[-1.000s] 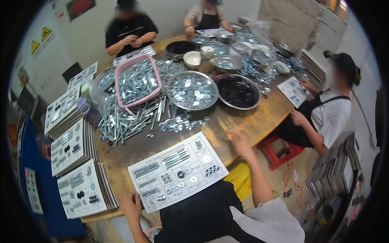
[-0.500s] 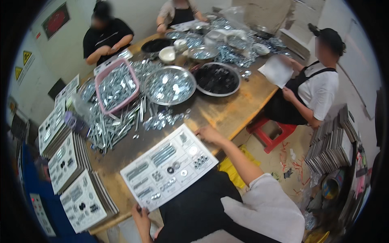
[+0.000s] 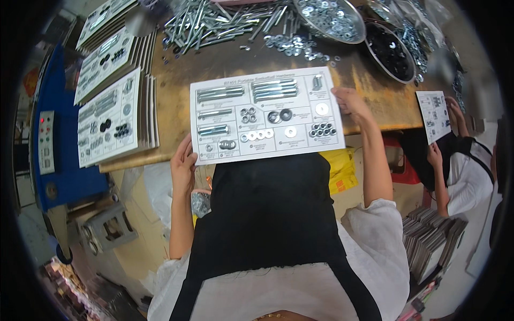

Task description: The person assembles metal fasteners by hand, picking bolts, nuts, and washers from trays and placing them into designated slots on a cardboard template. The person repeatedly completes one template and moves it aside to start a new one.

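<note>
A white hardware card is held up in front of my black apron, its printed boxes filled with long bolts, shorter bolts, black rings, flat washers and dark nuts. My left hand pinches its lower left edge. At the upper right edge, my right hand grips the card with the fingers partly hidden behind it. The card lies over the near side of the wooden table, close to its front edge.
Stacks of similar cards stand along the table's left side. Loose bolts, a metal bowl of washers and a bowl of black parts lie farther back. At right a co-worker holds another card. A blue machine stands left.
My view has swung down and to the right. The card, tilted before, is now nearly level and facing me, with both hands still on its edges. The co-worker's card now shows its filled side.
</note>
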Demonstrator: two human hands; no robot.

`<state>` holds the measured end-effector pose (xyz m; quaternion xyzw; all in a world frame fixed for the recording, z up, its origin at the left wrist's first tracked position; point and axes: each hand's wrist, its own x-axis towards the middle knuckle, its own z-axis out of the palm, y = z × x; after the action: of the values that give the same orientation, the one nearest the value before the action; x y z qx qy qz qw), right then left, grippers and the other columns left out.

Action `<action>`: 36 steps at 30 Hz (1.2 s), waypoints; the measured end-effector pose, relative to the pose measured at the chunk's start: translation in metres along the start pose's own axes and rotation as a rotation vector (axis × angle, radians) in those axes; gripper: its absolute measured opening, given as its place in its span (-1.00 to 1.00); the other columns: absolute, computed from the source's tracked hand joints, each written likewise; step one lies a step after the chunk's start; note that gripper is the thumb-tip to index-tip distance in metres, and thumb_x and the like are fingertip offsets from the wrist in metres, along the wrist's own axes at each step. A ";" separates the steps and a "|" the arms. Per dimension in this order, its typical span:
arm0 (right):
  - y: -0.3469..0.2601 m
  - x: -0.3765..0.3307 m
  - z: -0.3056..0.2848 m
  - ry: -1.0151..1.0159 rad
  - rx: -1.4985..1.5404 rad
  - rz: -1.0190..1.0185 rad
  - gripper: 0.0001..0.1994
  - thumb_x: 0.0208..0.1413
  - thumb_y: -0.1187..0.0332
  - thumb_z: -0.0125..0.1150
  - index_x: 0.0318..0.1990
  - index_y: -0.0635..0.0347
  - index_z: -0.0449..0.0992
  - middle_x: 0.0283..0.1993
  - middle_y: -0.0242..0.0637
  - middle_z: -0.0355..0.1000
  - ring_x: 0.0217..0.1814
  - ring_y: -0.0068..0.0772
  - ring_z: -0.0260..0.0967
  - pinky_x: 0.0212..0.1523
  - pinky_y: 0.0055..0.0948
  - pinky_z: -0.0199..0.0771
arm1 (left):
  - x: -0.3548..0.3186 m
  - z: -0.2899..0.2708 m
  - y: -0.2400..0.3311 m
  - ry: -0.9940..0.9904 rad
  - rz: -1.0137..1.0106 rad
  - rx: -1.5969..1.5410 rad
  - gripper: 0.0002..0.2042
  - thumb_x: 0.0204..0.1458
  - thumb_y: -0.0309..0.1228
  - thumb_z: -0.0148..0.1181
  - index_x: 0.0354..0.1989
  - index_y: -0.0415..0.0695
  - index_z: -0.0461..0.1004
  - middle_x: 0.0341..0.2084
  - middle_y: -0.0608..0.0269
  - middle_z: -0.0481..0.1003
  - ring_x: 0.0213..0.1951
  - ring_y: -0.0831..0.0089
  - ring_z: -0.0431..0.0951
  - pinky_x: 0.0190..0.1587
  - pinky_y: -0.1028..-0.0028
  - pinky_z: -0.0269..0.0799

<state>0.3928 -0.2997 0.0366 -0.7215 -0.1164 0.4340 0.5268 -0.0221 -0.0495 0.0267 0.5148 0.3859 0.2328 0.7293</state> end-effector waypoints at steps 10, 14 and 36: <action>-0.114 -0.027 0.023 -0.035 -0.005 -0.071 -0.82 0.25 0.25 0.10 -0.34 0.08 0.54 -0.70 -0.77 0.10 -0.76 -0.89 -0.19 -0.75 -0.74 -0.30 | -0.029 -0.016 0.081 0.030 0.178 -0.160 -0.41 -0.08 -0.78 -0.07 0.26 -0.47 0.18 0.18 -0.14 0.34 0.20 0.30 0.39 0.22 0.48 0.29; -0.160 -0.005 0.073 -0.194 0.015 -0.175 -0.75 0.26 0.28 0.09 -0.51 0.01 0.43 -0.71 -0.75 0.08 -0.76 -0.87 -0.19 -0.75 -0.73 -0.27 | -0.020 -0.055 0.123 0.117 0.217 -0.144 -0.43 -0.07 -0.75 -0.13 0.24 -0.48 0.20 0.18 -0.16 0.34 0.15 0.29 0.44 0.17 0.49 0.37; -0.135 0.067 0.469 -0.289 0.112 -0.270 -0.82 0.06 0.37 0.23 -0.36 0.33 0.64 -0.54 -0.21 0.50 -0.60 -0.43 0.33 -0.62 -0.37 0.24 | 0.074 -0.418 0.222 0.424 0.132 0.208 -0.32 -0.20 -0.62 -0.21 0.28 -0.41 0.20 0.16 -0.05 0.39 0.18 0.25 0.43 0.21 0.40 0.32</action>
<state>0.1209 0.1075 0.0875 -0.5992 -0.2622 0.4642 0.5973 -0.3009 0.3239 0.1372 0.5509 0.5179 0.3416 0.5582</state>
